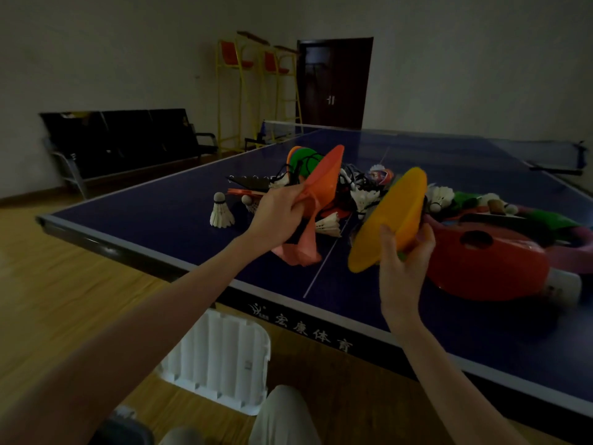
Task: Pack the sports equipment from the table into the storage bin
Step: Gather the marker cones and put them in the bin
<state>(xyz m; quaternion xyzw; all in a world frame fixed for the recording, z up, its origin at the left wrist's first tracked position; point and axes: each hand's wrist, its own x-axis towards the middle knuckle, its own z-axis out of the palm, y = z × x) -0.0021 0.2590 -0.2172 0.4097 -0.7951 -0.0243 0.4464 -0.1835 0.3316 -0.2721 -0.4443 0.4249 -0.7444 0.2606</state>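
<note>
Clearly light, bendy plastic: the left hand (pixel 279 216) pinches an orange disc (pixel 324 184) by its rim, the right hand (pixel 404 255) grips a yellow disc (pixel 390 220), both raised over the surface (pixel 160 216). Rims give the surest hold; the bin (pixel 221 358) sits on the floor below.

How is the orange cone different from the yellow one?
The orange cone is in the left hand; the yellow cone is in the right hand. The orange cone's rim points up and away; the yellow cone's leans lower, toward the camera. Both are flat plastic discs, held above the table.
</note>
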